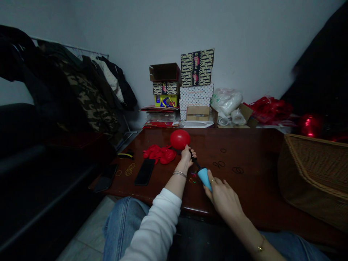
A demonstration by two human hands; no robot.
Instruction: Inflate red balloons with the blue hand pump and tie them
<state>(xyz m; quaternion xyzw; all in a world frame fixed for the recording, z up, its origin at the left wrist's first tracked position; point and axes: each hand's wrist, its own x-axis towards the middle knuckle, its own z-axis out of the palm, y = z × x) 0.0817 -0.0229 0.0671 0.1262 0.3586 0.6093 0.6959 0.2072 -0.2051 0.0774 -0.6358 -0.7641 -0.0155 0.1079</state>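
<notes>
A partly inflated red balloon [179, 139] sits beyond my left hand [187, 156], which is closed around its neck and the black end of a hand balloon pump. The pump's light blue body [203, 177] points back toward me. My right hand [226, 197] is wrapped round the blue part, palm down. Between the two hands a black section of the pump shows. Just left of my left hand lies a heap of uninflated red balloons [160, 154]. My fingers hide the balloon's mouth.
On the dark wooden table [252, 145] lie a phone [145, 172], yellow rubber bands [129, 169], black bands [219, 164] and small coloured bands [192, 179]. A wicker basket [296, 174] stands at the right. Stacked boxes [197, 69] and a plastic bag [227, 99] line the back wall.
</notes>
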